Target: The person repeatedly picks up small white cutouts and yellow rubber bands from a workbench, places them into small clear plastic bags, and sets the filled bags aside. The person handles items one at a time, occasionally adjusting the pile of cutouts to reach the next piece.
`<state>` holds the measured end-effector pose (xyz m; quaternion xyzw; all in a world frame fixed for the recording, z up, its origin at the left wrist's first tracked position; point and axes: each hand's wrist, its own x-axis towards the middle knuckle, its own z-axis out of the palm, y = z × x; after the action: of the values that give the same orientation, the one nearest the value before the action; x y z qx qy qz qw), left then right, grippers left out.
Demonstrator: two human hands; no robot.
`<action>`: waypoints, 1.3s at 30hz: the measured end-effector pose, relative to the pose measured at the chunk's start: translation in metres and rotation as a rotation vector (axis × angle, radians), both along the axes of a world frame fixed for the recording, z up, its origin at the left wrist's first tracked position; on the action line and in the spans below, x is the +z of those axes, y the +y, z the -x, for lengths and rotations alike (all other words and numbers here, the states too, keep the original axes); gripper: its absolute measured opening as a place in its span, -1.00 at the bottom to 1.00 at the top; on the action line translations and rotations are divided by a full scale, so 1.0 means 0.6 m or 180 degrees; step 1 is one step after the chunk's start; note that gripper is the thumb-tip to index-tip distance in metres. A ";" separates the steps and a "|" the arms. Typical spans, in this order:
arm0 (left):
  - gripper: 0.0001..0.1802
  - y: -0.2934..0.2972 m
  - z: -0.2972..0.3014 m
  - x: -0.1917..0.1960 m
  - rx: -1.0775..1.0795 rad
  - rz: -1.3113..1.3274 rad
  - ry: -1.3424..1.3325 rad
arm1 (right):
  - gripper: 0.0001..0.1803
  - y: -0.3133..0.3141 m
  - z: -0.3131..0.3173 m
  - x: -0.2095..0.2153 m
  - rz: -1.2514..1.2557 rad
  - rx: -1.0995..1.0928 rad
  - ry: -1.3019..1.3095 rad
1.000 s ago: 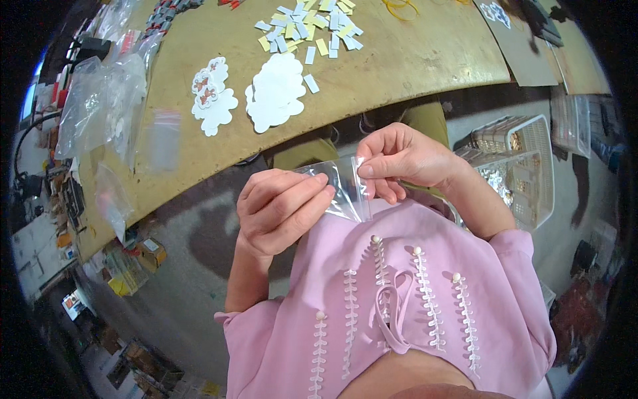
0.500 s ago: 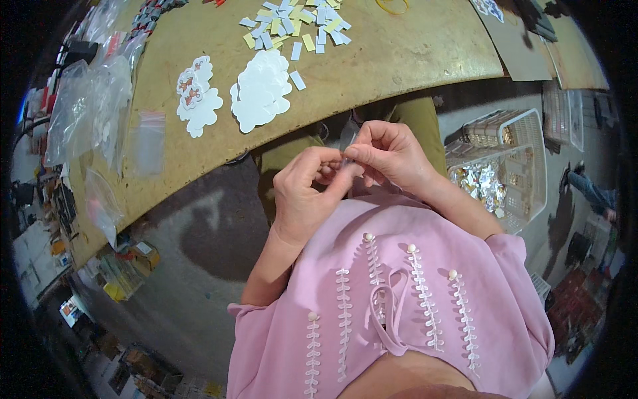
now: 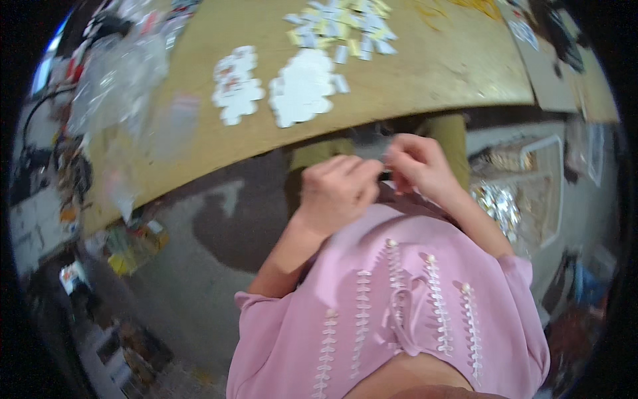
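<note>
Head view: the left hand point(image 3: 337, 193) and right hand point(image 3: 417, 163) met fingertip to fingertip below the table point(image 3: 425, 73) edge. Both pinched one small item, too blurred to identify.

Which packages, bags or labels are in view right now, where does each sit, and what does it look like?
White card stack: table centre, scalloped outline.
Printed card stack: just left of it, white with red marks.
Small labels: far table edge, scattered white and yellow slips.
Clear plastic bags: table's left end, crumpled heap.
Small clear piece: pinched between left hand and right hand; mostly hidden.
</note>
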<state>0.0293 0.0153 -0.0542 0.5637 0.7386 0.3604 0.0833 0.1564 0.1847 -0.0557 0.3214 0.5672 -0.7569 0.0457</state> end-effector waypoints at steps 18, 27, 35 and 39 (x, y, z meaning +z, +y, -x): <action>-0.85 -0.086 0.108 0.089 0.0367 0.0040 -0.1056 | -0.68 -0.003 0.038 0.065 -0.3471 0.1943 0.2142; -0.62 -0.032 0.188 0.087 0.0379 -0.0155 0.0506 | -0.75 -0.011 0.009 0.021 -0.3514 0.1818 0.1727; -0.71 -0.020 0.197 0.070 0.0304 0.0012 0.0663 | -0.79 -0.002 -0.001 0.004 -0.3682 0.1822 0.1678; -0.74 -0.017 0.196 0.064 0.0348 -0.0099 0.0844 | -0.77 -0.002 0.000 -0.007 -0.3746 0.1777 0.1736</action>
<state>-0.0886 0.0049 -0.0160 0.5665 0.7670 0.2982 -0.0435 0.1561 0.1835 -0.0600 -0.0659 0.9348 -0.3381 -0.0870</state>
